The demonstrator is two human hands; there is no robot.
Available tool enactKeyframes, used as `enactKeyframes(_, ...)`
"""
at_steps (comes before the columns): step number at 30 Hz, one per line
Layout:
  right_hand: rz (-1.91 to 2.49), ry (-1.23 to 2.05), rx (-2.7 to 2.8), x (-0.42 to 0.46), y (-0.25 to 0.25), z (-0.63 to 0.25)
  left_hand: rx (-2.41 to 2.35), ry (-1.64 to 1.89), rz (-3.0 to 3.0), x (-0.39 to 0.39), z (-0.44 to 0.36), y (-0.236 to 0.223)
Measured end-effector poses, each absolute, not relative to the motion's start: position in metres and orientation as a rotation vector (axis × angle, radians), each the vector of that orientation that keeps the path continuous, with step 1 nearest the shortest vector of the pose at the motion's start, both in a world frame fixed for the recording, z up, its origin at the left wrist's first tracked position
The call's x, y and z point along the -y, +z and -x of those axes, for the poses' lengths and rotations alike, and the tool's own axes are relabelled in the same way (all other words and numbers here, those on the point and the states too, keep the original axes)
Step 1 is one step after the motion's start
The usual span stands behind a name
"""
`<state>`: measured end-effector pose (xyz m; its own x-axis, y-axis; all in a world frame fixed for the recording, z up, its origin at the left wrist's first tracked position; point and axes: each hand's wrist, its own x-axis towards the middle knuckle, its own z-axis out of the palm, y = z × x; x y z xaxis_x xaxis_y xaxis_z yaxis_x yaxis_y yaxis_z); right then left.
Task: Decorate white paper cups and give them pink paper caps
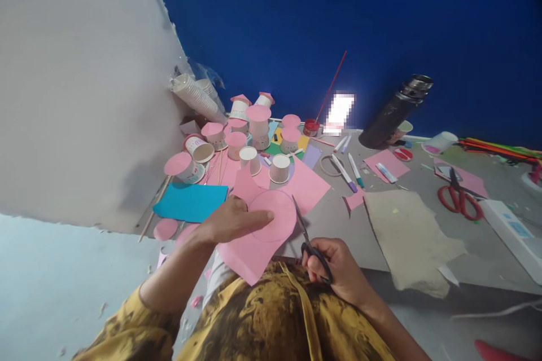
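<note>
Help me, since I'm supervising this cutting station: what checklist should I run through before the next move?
1. Thin pink paper sheet held: ok, gripped by the left hand.
2. Drawn circle readable: ok, most of its thin round outline shows.
3. Black-handled metal scissors in grip: ok, the right hand holds the handles.
4. Left thumb away from the blades: ok, it lies inside the circle, apart from them.
5. Left fingers beneath the sheet safe: cannot tell, hidden.
6. Free space just beyond the sheet: not ok, a white round paper cup stands there.
</note>
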<state>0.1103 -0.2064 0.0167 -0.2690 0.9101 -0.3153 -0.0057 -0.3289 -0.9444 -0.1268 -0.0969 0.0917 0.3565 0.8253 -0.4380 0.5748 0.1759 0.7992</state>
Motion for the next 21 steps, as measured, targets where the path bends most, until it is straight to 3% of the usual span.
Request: enactKeyframes(21,1.327,1.727,1.203,0.203,0.029,-0.110,-1.155,0.301,-1.493,0.093,0.135,0.097)
